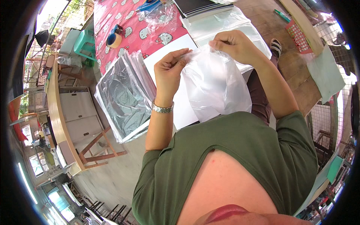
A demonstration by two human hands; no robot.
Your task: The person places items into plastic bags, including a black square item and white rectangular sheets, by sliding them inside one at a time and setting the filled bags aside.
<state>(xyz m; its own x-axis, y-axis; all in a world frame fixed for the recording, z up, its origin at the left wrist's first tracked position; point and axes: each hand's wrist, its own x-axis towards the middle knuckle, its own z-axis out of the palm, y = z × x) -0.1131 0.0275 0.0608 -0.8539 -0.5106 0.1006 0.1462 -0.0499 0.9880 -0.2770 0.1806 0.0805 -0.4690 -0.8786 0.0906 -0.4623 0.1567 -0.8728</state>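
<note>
A clear plastic bag (pixel 217 86) hangs between my hands, its upper edge pinched on both sides. My left hand (pixel 170 66), with a metal watch on its wrist, is closed on the bag's left corner. On the right corner my right hand (pixel 231 45) is closed too, thumb against fingers. Beneath the bag lies a white sheet or board (pixel 159 56), partly covered by it. A pile of dark flat items in clear plastic (pixel 127 95) rests left of my left hand. A stack of clear plastic bags (pixel 221 28) lies beyond my right hand.
A red patterned tablecloth (pixel 112 15) covers the table. On it sit a tape dispenser (pixel 114 36) and crumpled clear plastic (pixel 159 18). Dark flat boards (pixel 198 9) lie at the far edge. A green stool (pixel 85 44) stands left, a red basket (pixel 299 36) right.
</note>
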